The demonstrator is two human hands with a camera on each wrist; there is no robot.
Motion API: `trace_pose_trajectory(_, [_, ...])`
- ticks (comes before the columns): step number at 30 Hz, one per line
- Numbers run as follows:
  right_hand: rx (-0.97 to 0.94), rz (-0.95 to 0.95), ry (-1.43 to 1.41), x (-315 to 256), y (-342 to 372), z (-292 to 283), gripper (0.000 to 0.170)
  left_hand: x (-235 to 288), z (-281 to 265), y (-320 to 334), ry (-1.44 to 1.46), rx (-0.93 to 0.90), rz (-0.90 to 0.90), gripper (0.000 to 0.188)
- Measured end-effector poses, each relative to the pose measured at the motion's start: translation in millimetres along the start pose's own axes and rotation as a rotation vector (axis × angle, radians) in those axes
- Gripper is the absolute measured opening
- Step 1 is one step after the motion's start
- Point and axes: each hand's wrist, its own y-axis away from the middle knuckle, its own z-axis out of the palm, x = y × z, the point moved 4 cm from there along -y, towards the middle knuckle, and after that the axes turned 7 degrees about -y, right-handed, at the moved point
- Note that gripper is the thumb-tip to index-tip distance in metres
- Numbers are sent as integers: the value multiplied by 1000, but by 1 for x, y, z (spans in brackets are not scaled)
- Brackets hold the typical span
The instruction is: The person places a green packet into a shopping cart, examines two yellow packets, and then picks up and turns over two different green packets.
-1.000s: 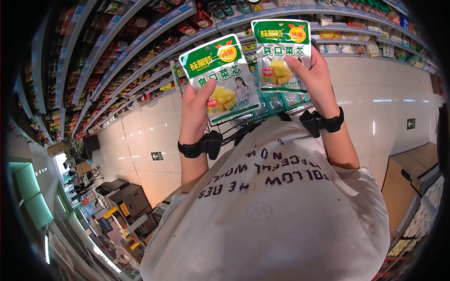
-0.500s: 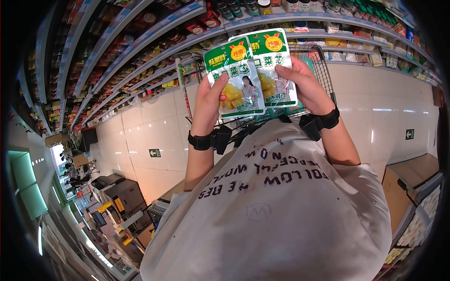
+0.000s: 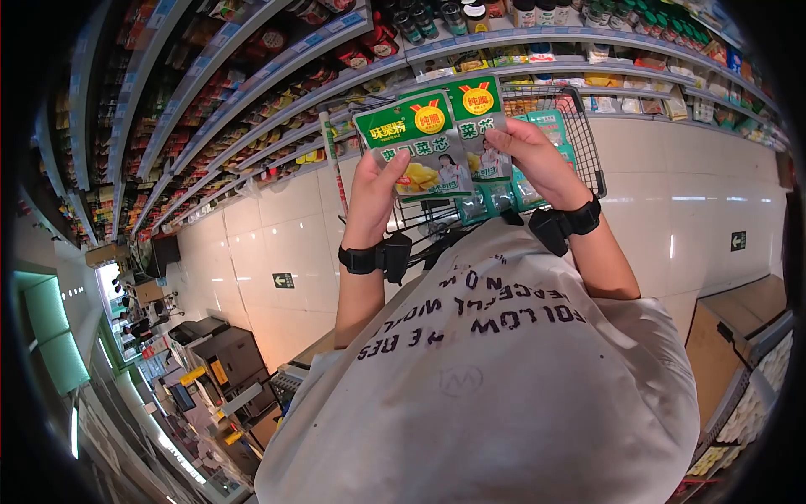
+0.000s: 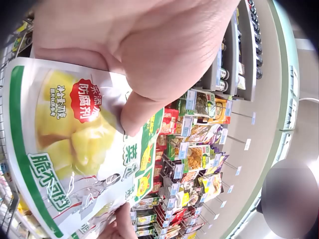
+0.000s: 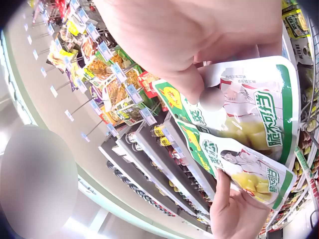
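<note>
Pinching one glossy, round-cornered pouch [image 3: 430,161] apiece, seemingly plastic film, the left hand [image 3: 368,198] and right hand [image 3: 546,167] overlap them.

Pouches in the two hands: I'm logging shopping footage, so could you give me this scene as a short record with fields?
Left hand: grips the left pouch, thumb on its front
Right hand: grips the right pouch, thumb on its front
Pouch design: green top band, yellow food pictured
Overlap: left pouch partly covers right pouch
Below: wire cart holding teal packs
Ahead: stocked shelves
</note>
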Motion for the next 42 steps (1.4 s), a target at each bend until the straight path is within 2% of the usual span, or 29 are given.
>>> trace_pose_trajectory(7, [76,-64,-96,0,2,-7,29,-4,1,2,-89,-7,-32,32])
trace_pose_trajectory(9, [87,-66,-131,1,3,-9,30,-7,8,3,-171,-122,-80,28])
trace_pose_trajectory(11, [89,-54,-369,2,3,-7,34,-16,11,3,-246,-135,-118,26])
trace_pose_trajectory(12, [89,-55,-369,2,3,-5,34,-21,14,3,-322,-148,-157,24])
trace_pose_trajectory(14, [208,-65,-463,6,3,-6,36,-26,19,2,-286,-140,-156,27])
trace_pose_trajectory(18, [187,-31,-450,-2,5,4,34,-21,26,3,-234,-134,-119,31])
trace_pose_trajectory(20, [130,-123,-21,-8,7,10,35,-19,28,5,-262,-135,-117,31])
trace_pose_trajectory(27, [44,-81,33,0,8,4,33,-11,35,12,-268,-116,-8,35])
trace_pose_trajectory(31, [89,-96,-3,2,5,-1,32,-26,26,10,-298,-120,-81,32])
trace_pose_trajectory(33, [121,-86,-30,5,10,-1,31,-26,25,17,-319,-54,-74,26])
trace_pose_trajectory(35, [239,-99,-159,4,14,-5,29,-27,26,19,-303,-30,-54,23])
trace_pose_trajectory(37, [252,-128,-186,6,13,-13,28,-30,20,16,-284,-2,-36,20])
trace_pose_trajectory(40, [304,-168,-209,6,14,-26,27,-26,-3,13,12,174,10,23])
trace_pose_trajectory(42, [346,-144,-216,8,15,-36,25,-16,-10,12,109,223,17,25])
